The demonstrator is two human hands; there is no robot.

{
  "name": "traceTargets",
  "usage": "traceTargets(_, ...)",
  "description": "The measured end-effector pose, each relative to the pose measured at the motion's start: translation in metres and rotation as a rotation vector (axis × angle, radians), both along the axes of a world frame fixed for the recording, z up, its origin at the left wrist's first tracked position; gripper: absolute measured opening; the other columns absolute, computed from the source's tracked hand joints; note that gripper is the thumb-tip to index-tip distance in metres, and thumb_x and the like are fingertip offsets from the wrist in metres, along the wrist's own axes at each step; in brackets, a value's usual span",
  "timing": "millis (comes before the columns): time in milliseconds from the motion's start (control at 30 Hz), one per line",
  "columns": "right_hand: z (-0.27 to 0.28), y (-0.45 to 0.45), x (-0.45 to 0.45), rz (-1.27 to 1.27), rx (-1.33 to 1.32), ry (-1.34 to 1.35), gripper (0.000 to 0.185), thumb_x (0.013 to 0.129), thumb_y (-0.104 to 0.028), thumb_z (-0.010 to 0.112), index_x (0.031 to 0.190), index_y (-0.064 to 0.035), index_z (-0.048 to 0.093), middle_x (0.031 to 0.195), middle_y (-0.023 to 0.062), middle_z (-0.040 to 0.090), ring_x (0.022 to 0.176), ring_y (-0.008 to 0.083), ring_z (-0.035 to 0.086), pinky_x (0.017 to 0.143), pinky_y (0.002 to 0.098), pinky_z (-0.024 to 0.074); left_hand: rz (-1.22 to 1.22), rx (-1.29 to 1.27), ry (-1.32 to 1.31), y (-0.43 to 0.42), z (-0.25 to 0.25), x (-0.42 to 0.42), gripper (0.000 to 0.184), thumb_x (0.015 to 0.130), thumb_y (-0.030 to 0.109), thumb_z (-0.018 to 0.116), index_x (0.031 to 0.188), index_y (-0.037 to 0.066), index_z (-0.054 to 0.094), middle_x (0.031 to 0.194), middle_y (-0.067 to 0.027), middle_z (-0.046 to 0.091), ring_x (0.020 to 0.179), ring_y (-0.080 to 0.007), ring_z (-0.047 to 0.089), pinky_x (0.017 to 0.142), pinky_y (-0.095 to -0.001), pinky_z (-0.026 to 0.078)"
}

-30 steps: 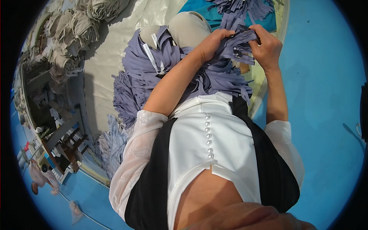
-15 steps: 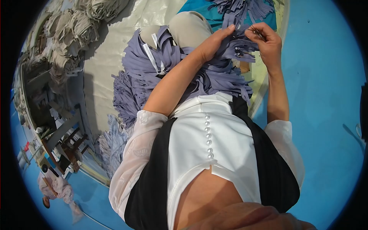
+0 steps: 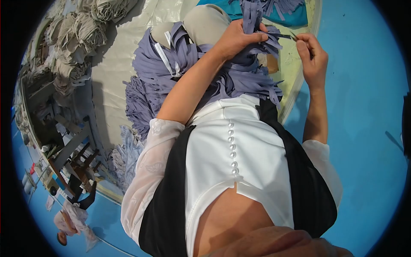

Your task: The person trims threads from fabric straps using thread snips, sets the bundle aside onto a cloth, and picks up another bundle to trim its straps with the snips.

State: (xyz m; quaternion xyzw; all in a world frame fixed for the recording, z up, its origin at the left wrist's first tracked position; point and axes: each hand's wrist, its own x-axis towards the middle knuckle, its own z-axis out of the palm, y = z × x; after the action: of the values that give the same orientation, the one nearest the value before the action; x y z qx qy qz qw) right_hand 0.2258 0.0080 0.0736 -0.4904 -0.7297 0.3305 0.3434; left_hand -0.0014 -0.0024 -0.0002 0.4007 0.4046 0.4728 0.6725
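Purple-grey fabric strips (image 3: 160, 64) lie bunched over the lap and knees, with a few white strips (image 3: 164, 58) among them. My left hand (image 3: 239, 39) is closed round a bundle of the strips (image 3: 252, 19) near the top centre. From that bundle a thin dark strip (image 3: 279, 35) stretches right towards my right hand (image 3: 311, 53). The fingers of my right hand are pinched on a small thin pointed tool (image 3: 294, 37), whose tip is beside the end of the dark strip.
More purple-grey strips (image 3: 282, 7) lie on a teal cloth (image 3: 293, 18) at the top. Rolled beige cloth bundles (image 3: 90, 29) sit at the upper left, above wooden stools (image 3: 72, 150). Another person (image 3: 70, 220) is at the lower left on the blue floor (image 3: 364, 85).
My right hand has moved right and down, away from the bundle. My left hand has risen slightly and now wraps round the strips. The other person has shifted right and down.
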Motion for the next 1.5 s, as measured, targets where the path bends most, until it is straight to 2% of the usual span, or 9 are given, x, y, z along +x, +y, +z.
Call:
traceTargets(567,-0.018,-0.003,0.003,0.033,-0.203,-0.131,0.030,0.094,-0.032,0.069,0.088,-0.0029,0.065,0.061,0.0008,0.053,0.056,0.0083,0.044,0.052,0.0264,0.0350,0.058,0.050,0.022,0.000,-0.005,0.001,0.026,0.083,0.013,0.080,0.103,0.004,0.067,0.092,0.0003,0.067,0.082,-0.0070,0.062,0.077,-0.0225,0.050)
traceTargets(867,-0.030,0.001,0.001,0.024,-0.123,0.050,0.024,0.096,-0.025,0.068,0.089,-0.0017,0.065,0.065,-0.0055,0.051,0.061,0.0030,0.041,0.054,0.0224,0.0298,0.034,0.043,-0.005,0.000,-0.002,0.000,0.026,0.083,0.015,0.080,0.103,0.005,0.067,0.093,0.0001,0.067,0.084,-0.0075,0.062,0.080,-0.0230,0.049)
traceTargets(967,-0.003,0.011,-0.009,0.033,-0.217,0.335,0.023,0.095,-0.024,0.069,0.094,-0.0007,0.066,0.070,-0.0063,0.052,0.065,0.0016,0.041,0.055,0.0212,0.0288,-0.009,0.018,-0.003,0.000,-0.001,0.000,0.029,0.083,0.017,0.082,0.105,0.005,0.067,0.095,0.0005,0.067,0.086,-0.0075,0.062,0.082,-0.0233,0.049)
traceTargets(1100,0.009,0.025,-0.055,-0.005,-0.177,0.285,0.022,0.093,-0.019,0.072,0.102,0.0004,0.067,0.072,-0.0070,0.050,0.065,0.0007,0.038,0.055,0.0216,0.0272,-0.047,0.052,-0.022,-0.001,0.000,0.002,0.032,0.082,0.018,0.082,0.107,0.006,0.066,0.097,0.0018,0.066,0.088,-0.0072,0.061,0.083,-0.0234,0.048)
traceTargets(1133,-0.001,0.036,-0.054,0.090,-0.185,0.202,0.021,0.091,-0.015,0.074,0.105,0.0001,0.068,0.074,-0.0056,0.056,0.064,0.0008,0.044,0.056,0.0203,0.0330,-0.067,0.058,0.008,-0.001,0.000,0.003,0.033,0.082,0.018,0.082,0.108,0.006,0.065,0.097,0.0020,0.065,0.088,-0.0071,0.060,0.083,-0.0236,0.048)
traceTargets(1233,-0.020,0.045,-0.066,0.152,-0.358,0.455,0.021,0.090,-0.011,0.074,0.108,-0.0004,0.069,0.076,-0.0039,0.061,0.064,0.0018,0.050,0.056,0.0190,0.0377,-0.099,0.077,0.082,0.000,0.000,0.002,0.034,0.084,0.022,0.080,0.109,0.006,0.065,0.097,0.0021,0.065,0.089,-0.0071,0.059,0.083,-0.0240,0.048)
traceTargets(1300,-0.024,0.048,-0.061,0.154,-0.277,0.444,0.016,0.090,-0.005,0.073,0.105,0.0005,0.070,0.085,-0.0006,0.069,0.073,0.0042,0.061,0.063,0.0188,0.0484,-0.094,0.078,0.109,-0.001,0.001,0.000,0.034,0.089,0.030,0.076,0.111,0.006,0.065,0.097,0.0014,0.064,0.090,-0.0073,0.059,0.084,-0.0244,0.048)
traceTargets(1400,-0.022,0.044,-0.050,0.104,-0.240,0.451,0.013,0.089,-0.002,0.073,0.101,0.0012,0.072,0.095,0.0034,0.073,0.087,0.0071,0.068,0.078,0.0208,0.0553,-0.048,-0.110,-0.182,0.002,0.003,0.003,0.042,0.096,0.043,0.064,0.114,0.005,0.066,0.099,-0.0010,0.066,0.092,-0.0087,0.060,0.086,-0.0253,0.049)
traceTargets(1500,-0.022,0.036,-0.043,0.054,-0.142,0.357,0.013,0.089,-0.002,0.073,0.102,0.0006,0.072,0.094,0.0031,0.073,0.088,0.0069,0.067,0.079,0.0211,0.0544,-0.043,-0.307,-0.503,0.007,0.001,0.004,0.053,0.099,0.051,0.055,0.117,0.003,0.065,0.102,-0.0032,0.067,0.094,-0.0102,0.062,0.087,-0.0263,0.050)
